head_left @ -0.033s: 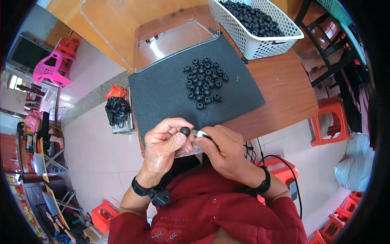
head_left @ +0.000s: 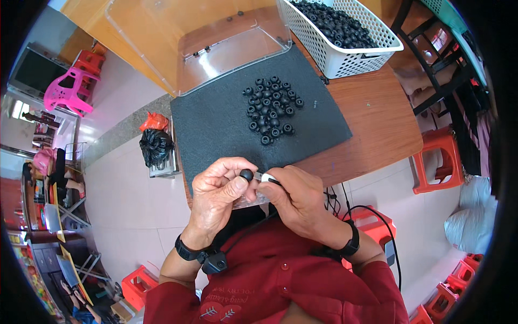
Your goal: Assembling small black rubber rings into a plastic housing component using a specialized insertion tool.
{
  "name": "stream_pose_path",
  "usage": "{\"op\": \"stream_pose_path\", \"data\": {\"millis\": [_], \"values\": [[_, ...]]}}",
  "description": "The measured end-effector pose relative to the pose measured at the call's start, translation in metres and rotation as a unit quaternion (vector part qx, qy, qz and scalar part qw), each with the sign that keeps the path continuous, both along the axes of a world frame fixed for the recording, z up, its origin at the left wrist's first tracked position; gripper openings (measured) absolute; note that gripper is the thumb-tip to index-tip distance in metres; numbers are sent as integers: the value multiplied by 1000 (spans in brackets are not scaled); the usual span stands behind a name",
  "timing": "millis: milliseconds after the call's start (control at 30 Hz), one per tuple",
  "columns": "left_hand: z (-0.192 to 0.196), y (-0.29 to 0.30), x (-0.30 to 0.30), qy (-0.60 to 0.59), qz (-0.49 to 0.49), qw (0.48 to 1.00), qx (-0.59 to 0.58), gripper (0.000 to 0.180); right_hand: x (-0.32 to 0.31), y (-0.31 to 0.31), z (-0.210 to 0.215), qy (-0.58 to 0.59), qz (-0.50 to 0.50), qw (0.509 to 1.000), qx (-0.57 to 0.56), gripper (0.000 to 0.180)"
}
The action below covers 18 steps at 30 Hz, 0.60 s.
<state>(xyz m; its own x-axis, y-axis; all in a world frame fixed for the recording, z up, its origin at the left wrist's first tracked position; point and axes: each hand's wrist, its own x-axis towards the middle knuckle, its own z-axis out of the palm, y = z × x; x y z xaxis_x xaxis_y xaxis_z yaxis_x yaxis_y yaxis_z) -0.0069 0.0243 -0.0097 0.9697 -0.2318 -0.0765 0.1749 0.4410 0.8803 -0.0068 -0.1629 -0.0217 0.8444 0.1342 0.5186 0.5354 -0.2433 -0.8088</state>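
Between thumb and fingers, my left hand (head_left: pixel 216 189) pinches a small round black part (head_left: pixel 246 174) with a smooth domed surface. My right hand (head_left: pixel 297 194) is closed around a small tool with a white-and-black handle (head_left: pixel 268 178). The tool's thin, pale tip points at the black part; whether they touch I cannot tell. Both hands are close together at the near edge of a dark grey mat (head_left: pixel 216 129). Beyond them on the mat lies a loose cluster of similar black parts (head_left: pixel 272 105), several with an open hole showing.
A white perforated basket (head_left: pixel 359 65) heaped with black parts stands at the table's far right. A clear plastic bin (head_left: pixel 232 62) rests at the back with a few parts inside. Left of the table hang red and black bags (head_left: pixel 156 146). A red stool (head_left: pixel 440 162) stands at right.
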Motion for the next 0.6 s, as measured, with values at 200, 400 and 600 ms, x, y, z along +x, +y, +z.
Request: {"op": "stream_pose_path", "data": {"millis": [200, 400, 600], "values": [[0, -1, -6, 16, 14, 999, 32, 29, 0, -1, 3, -1, -7, 1000, -6, 17], [-4, -3, -7, -18, 9, 999, 36, 27, -1, -2, 3, 2, -11, 1000, -4, 16], [-3, -4, -8, -12, 4, 999, 34, 27, -1, -2, -2, -13, -26, 999, -29, 21]]}}
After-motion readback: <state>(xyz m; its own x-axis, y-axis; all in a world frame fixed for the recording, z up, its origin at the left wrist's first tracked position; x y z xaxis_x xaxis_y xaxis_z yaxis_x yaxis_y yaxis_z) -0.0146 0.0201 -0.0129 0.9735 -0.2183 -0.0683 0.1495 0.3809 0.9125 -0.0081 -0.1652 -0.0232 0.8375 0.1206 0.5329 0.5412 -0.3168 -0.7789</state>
